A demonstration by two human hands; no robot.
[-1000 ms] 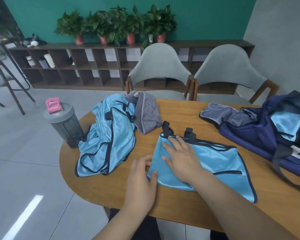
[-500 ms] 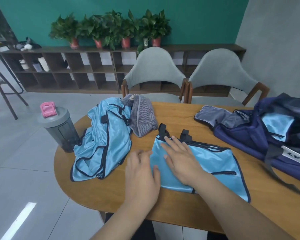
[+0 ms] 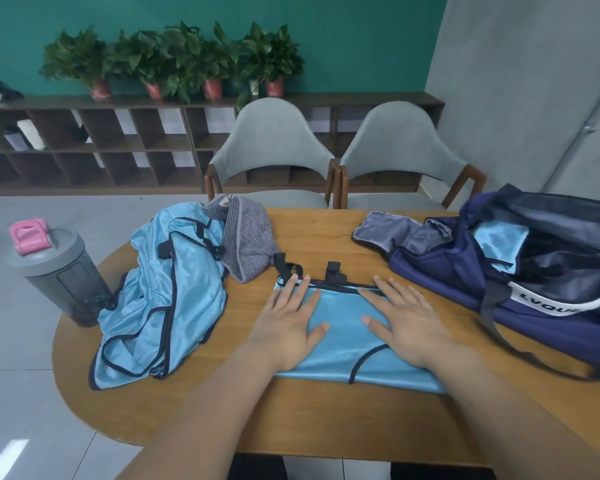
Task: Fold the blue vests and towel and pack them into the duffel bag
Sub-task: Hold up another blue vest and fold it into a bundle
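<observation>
Folded blue vest (image 3: 343, 336): a glossy light-blue rectangle with dark piping and two black tabs at its far edge. It lies on the wooden table (image 3: 326, 420) directly before you, between the crumpled vest (image 3: 160, 306) and the open duffel bag (image 3: 465, 271). Your left hand (image 3: 288, 323) and right hand (image 3: 406, 323) press flat on it, fingers straight and slightly spread, gripping nothing.

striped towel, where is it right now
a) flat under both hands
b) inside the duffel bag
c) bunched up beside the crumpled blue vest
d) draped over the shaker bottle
c: the striped towel sits bunched beside the crumpled blue vest, while the left hand and right hand lie flat on the folded vest instead.
</observation>
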